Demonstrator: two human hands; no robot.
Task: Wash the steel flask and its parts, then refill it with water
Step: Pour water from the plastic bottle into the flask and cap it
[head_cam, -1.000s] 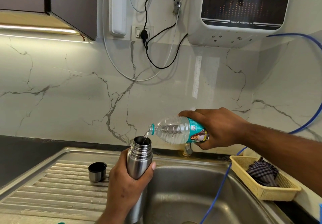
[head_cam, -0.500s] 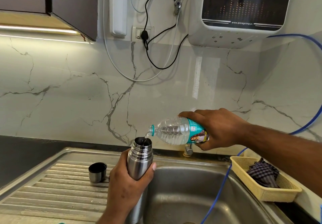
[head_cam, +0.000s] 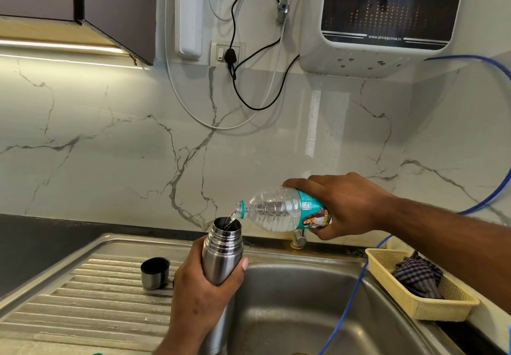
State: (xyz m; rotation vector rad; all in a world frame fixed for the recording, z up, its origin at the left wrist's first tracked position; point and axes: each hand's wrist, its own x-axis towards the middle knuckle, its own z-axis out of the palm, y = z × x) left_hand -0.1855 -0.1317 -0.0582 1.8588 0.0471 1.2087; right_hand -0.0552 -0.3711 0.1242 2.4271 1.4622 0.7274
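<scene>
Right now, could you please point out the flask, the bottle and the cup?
flask (head_cam: 222,255), head view, on its steel shoulder.
bottle (head_cam: 273,211), head view, on its clear body.
cup (head_cam: 153,280), head view, on its side wall.

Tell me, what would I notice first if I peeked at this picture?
First, in the middle, the right hand tips a plastic bottle and water runs into the open steel flask that the left hand grips by the sink. Left of them a small steel cup stands on the draining board, and at the right a yellow basket holds a checked cloth.
</scene>
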